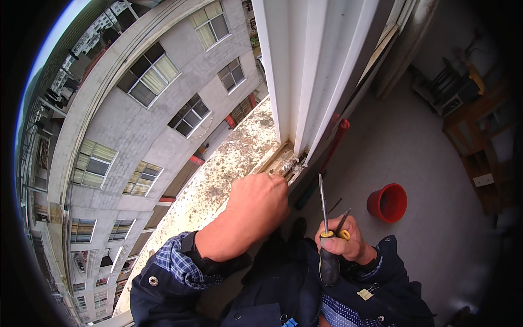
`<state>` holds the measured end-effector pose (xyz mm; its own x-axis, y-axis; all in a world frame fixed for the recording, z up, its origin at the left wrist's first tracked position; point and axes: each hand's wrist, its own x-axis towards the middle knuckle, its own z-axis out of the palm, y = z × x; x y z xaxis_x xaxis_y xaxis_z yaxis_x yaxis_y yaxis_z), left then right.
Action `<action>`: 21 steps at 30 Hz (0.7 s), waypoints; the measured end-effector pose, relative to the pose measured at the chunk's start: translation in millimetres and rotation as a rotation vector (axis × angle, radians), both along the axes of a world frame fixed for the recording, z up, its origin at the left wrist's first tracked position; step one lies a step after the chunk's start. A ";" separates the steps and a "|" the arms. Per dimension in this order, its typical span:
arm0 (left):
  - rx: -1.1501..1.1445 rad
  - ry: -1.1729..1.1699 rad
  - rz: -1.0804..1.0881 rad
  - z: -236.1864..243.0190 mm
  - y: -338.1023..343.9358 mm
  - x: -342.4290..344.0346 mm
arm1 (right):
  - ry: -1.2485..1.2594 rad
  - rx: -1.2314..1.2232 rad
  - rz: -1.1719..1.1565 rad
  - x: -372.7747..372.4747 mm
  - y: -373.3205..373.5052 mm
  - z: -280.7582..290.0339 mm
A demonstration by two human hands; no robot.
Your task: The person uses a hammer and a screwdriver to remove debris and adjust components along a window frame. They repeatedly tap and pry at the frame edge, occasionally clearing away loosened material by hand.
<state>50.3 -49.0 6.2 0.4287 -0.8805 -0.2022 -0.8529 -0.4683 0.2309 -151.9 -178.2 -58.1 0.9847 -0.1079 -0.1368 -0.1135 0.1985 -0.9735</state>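
Note:
My left hand (256,201) is curled over the lower corner of a white window frame (310,60), at its dirty bottom track (282,158). Its fingertips are hidden, so what they hold, if anything, cannot be made out. In my right hand (353,240) is a screwdriver (329,267) with a black and yellow handle, its bare metal shaft pointing up toward the frame. The same hand also grips a second slim tool with a dark shaft (342,220) and a yellow ring-like part (344,235). Loose grey debris (297,163) lies at the track's corner.
Outside, a stained concrete ledge (229,152) runs along the window, with a grey building (125,114) beyond a drop. Indoors, a red bucket (387,203) stands on the grey floor, a red-ended pole (336,140) leans by the frame, and wooden furniture (474,158) is at right.

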 end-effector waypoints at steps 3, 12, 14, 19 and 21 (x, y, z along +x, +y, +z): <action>0.013 0.012 0.019 -2.3 -19.7 4.0 | 0.004 0.011 -0.014 -3.0 -1.4 -1.5; 0.032 0.083 0.086 -7.7 -15.2 7.2 | 0.005 0.043 -0.045 -8.1 -1.7 -2.9; 0.041 0.097 0.082 -7.9 -11.0 7.6 | 0.008 0.033 -0.041 -7.3 -1.0 -1.6; -0.041 0.119 0.102 -7.0 -1.4 4.8 | 0.003 -0.022 -0.032 -4.2 2.7 3.2; -0.068 0.119 0.099 -7.3 1.6 4.5 | 0.021 0.018 -0.017 -3.1 3.9 5.0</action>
<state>54.7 -47.3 -1.1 0.4909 -0.8483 -0.1983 -0.7680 -0.5288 0.3613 -155.0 -174.3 -53.2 0.9796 -0.1222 -0.1597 -0.1305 0.2182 -0.9671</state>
